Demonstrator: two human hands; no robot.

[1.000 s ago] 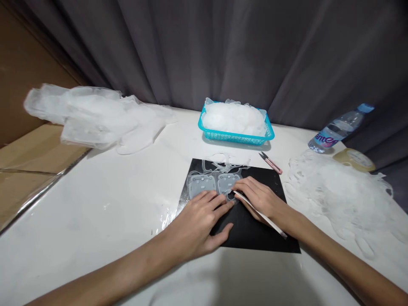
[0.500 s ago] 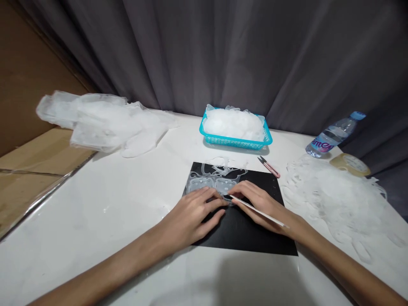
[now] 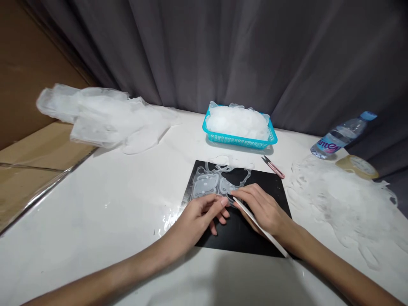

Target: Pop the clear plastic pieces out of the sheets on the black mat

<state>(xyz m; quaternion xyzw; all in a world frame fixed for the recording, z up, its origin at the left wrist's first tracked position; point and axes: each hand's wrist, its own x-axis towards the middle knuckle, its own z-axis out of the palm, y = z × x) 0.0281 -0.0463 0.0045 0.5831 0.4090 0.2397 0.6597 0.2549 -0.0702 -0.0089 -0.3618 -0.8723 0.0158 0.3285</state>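
Note:
A translucent, frosted moulded sheet with rounded panels and thin looping strips lies on a black mat. My left hand is at its near edge, thumb and index fingertips together and the other fingers curled beneath. Whatever is between those fingertips is too small to make out. My right hand grips a thin white stick-like tool, its tip close to the right panel and its tail slanting back toward the wrist. The right fingertips rest at the sheet's near right edge, partly hiding it.
Behind the mat stands a turquoise basket heaped with white translucent pieces. Small pink-handled snips lie right of it. A tangled translucent pile, a tape roll and a water bottle are at right; plastic bags at left.
My left hand has rolled over, from lying flat on the sheet to a thumb-up pinch, uncovering more of the left panel. The white tool has tilted more steeply in my right hand.

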